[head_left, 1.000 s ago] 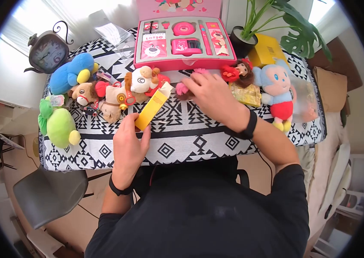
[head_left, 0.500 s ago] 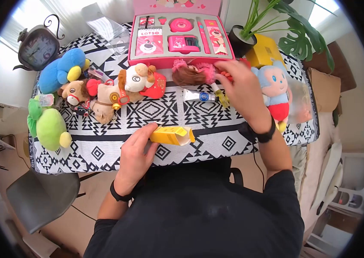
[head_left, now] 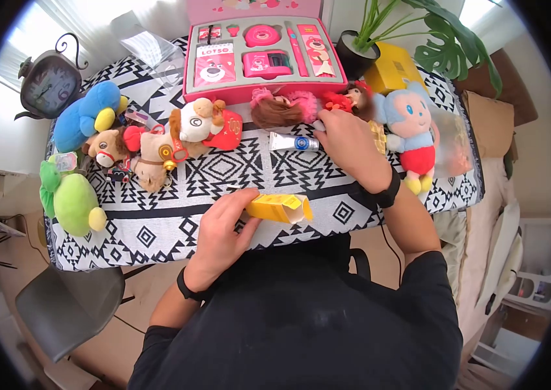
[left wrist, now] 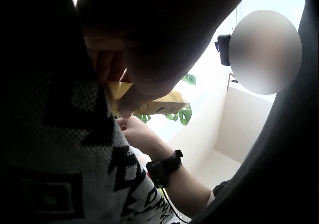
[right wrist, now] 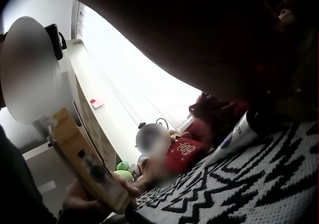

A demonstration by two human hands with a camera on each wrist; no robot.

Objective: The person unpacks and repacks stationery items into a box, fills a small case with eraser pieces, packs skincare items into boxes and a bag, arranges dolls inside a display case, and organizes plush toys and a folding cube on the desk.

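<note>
My left hand (head_left: 225,227) holds a yellow carton (head_left: 275,208) low over the front of the table, its flap end open and facing right. Further back, my right hand (head_left: 357,146) reaches down with thumb and index finger around the pale cap (head_left: 318,125) of a small bottle; the hand covers the rest of it. A white cream tube (head_left: 292,142) with a blue emblem lies just left of those fingers. Behind lie a brown-haired doll in pink (head_left: 282,109) and a doll in red (head_left: 350,99). In the right wrist view the tube (right wrist: 232,137) lies on the patterned cloth.
A pink gift box (head_left: 266,90) stands open at the back. Plush toys crowd the left: a white dog (head_left: 196,121), a blue bird (head_left: 83,117) and a green one (head_left: 75,203). At right are a blue-and-red plush (head_left: 412,127), a yellow box (head_left: 392,70) and a potted plant (head_left: 358,55).
My left hand has moved right and turned the carton from upright-slanted to nearly level. My right hand left the pink doll, passed to the right, then came back left to the small bottle.
</note>
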